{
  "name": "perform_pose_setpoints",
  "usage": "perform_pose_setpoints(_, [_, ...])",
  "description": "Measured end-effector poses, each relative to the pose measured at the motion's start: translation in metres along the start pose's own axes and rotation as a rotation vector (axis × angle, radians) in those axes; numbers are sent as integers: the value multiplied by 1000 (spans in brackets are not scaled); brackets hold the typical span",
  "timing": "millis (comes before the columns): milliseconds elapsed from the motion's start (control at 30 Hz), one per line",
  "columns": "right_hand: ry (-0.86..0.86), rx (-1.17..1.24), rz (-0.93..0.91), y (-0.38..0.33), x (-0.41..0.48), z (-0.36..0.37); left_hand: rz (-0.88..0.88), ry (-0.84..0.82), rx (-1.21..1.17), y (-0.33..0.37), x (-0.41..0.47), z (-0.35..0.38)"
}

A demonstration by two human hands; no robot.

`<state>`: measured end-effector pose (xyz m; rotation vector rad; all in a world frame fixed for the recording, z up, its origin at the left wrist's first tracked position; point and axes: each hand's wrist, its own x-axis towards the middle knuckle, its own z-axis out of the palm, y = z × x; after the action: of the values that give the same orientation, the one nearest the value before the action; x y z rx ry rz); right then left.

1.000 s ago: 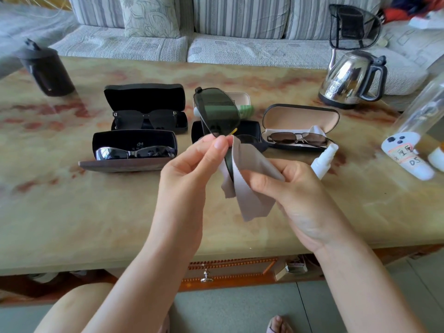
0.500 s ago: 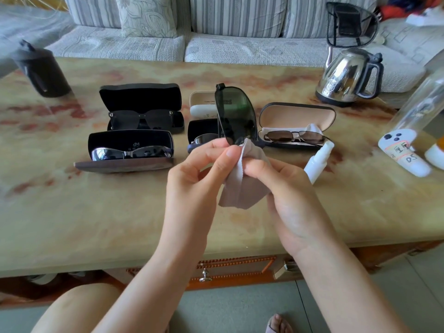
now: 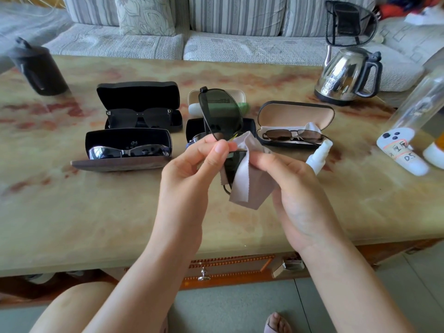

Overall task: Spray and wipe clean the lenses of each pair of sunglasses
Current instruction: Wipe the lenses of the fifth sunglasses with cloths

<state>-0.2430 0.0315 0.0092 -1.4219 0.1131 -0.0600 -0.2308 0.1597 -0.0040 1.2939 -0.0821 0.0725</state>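
Sunglasses (image 3: 221,111), one pair, pinched by left hand (image 3: 189,174); one cloth (image 3: 249,186) pinched by right hand (image 3: 295,195).

left grip (image 3: 189,171) pinches sunglasses (image 3: 219,111) between lenses | right grip (image 3: 295,188) holds grey cloth (image 3: 249,183) round lower lens

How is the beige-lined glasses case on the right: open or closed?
Open. The case has its lid raised, showing the beige lining, and brown-lens sunglasses lie in its base.
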Motion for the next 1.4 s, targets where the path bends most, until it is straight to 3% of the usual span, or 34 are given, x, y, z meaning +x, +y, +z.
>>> perform_pose_setpoints(233, [-44,13,5,2,1,-2,-21,59,-86,1,2,-3])
perform_pose_setpoints(600, [-273,-43,32,6,-3,-10,-64,71,-190,2,9,-11])
perform_pose_setpoints(967, [-113,40,40,4,2,-2,-22,-44,-15,-2,-2,5])
perform_pose_setpoints(1400, [-135,16,71,5,0,-4,-52,15,-35,1,2,-4])
